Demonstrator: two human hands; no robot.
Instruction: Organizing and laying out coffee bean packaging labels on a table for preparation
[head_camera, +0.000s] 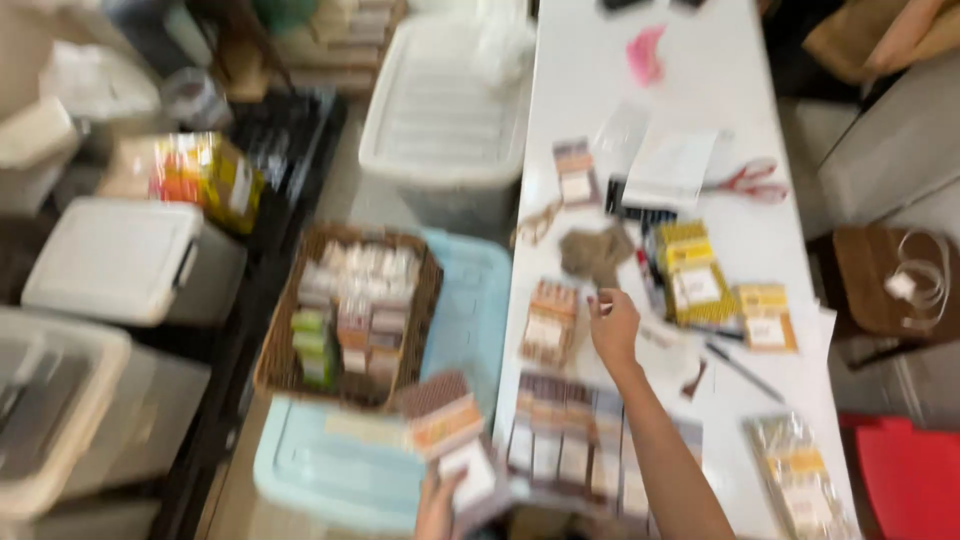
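Pretty blurry, but the long white table (720, 60) looks smooth and a bit glossy. The brown woven wicker basket (275, 350) on the left is rough, the pale blue plastic bin lid (330, 470) near it matt, and the clear-wrapped flat packet (455, 445) shiny.

The right arm extended forward and up from the bottom edge of the view, bare to the elbow, forearm angled slightly leftward. The right hand (612, 325) was held palm down with the fingers loosely curled, fingertips pointing up and left; whether they pinched anything could not be determined owing to blur. The left hand (437, 505) showed only partly at the lower edge, fingers raised and closed in a grip.
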